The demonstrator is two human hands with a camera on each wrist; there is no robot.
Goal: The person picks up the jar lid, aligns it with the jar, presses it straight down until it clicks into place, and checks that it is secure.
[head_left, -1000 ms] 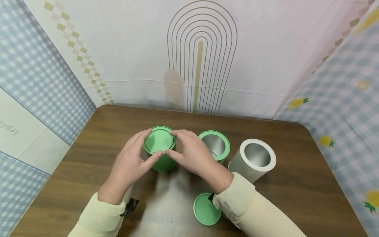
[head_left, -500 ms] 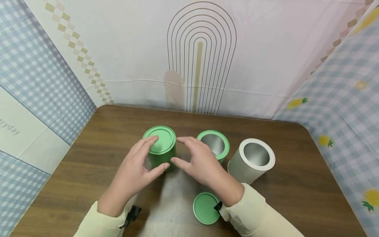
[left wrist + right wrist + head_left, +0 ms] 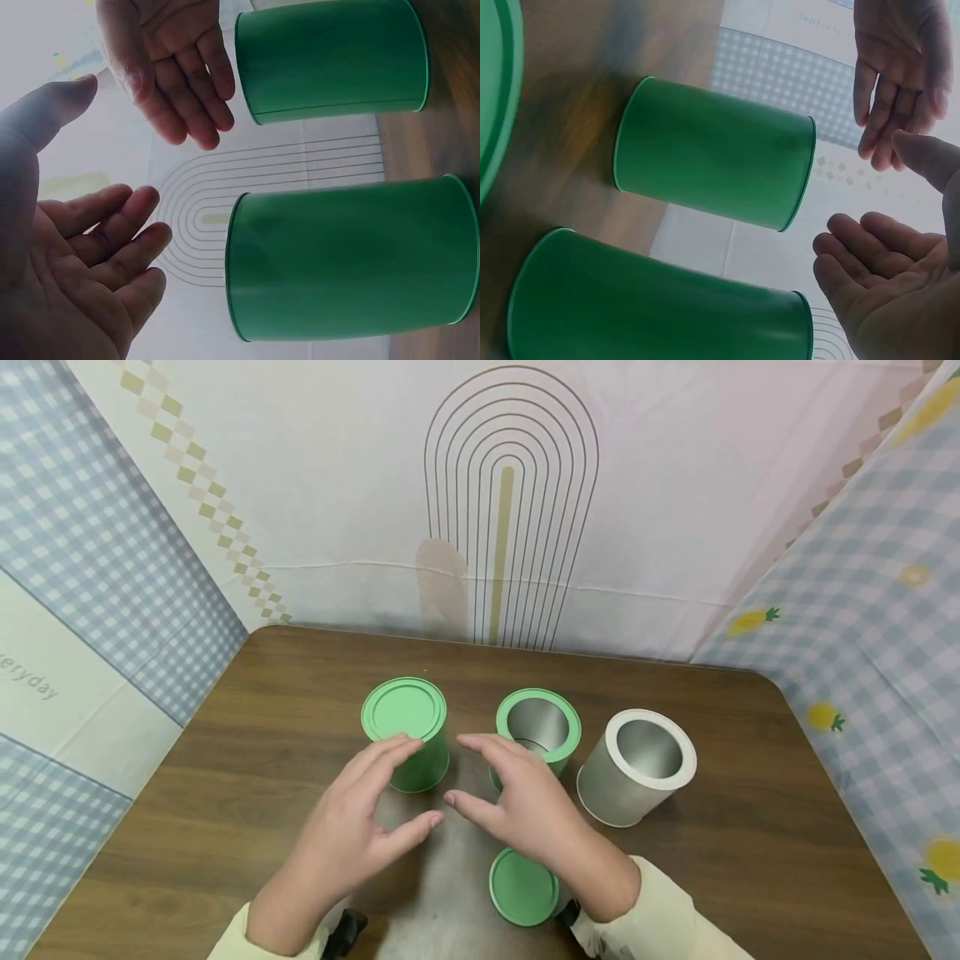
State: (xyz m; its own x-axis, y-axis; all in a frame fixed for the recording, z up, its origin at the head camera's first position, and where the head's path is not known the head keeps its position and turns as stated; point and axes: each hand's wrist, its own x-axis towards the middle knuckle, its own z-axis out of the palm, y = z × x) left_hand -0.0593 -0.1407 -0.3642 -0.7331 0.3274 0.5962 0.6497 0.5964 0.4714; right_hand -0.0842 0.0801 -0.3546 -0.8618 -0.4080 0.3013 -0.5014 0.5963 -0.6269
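- Lidded green tin (image 3: 422, 770): landmark; upright on wooden table (image 3: 750, 810), lid (image 3: 406, 707) looks level, so probably fully seated.
- Left hand (image 3: 347, 822): near side of lidded tin, gap visible in left wrist view; fingers loosely curved, gripping nothing.
- Right hand (image 3: 521, 793): right and near side of lidded tin, fingers relaxed, holding nothing.
- Palms roughly face each other, a curve that likely suits round tins.
- Open green tin (image 3: 573, 732): right of lidded tin, apart; upright, probably steady on its flat base.
- White-rimmed tin (image 3: 609, 789): farther right of lidded tin, open, upright.
- Loose green lid (image 3: 522, 887): nearer the person than lidded tin, rightward; lies flat, so likely won't roll.
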